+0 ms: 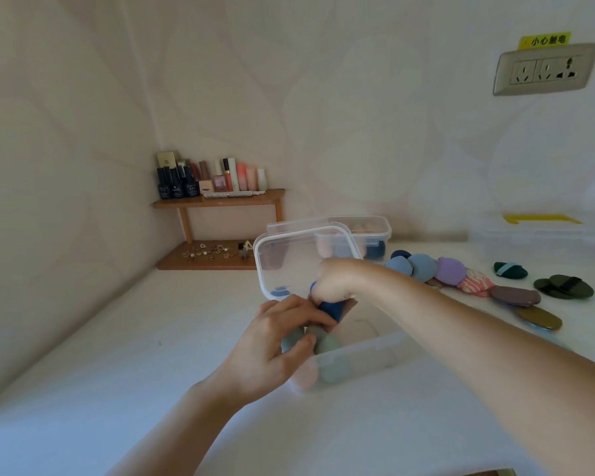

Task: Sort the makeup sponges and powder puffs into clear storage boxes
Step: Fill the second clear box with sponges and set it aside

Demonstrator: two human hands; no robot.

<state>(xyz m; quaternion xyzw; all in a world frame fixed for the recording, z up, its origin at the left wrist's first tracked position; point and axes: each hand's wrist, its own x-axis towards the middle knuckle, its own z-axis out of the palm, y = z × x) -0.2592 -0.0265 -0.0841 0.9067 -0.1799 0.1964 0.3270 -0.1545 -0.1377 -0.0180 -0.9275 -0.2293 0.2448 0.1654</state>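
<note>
While the right hand (337,280) clenches a dark blue foam sponge (331,309) & the left hand (279,345) pinches sage-green egg-shaped sponges (325,340) over the near clear plastic box (385,352), crowding could prob. nudge the propped clear lid (296,259) over or spill sponges past the rim.

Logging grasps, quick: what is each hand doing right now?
Left hand: grips green sponges.
Right hand: grips a blue sponge.

The near box (375,352) holds sponges (334,371), puffs (450,271) lie to its right, the far box (375,231) behind it.
</note>
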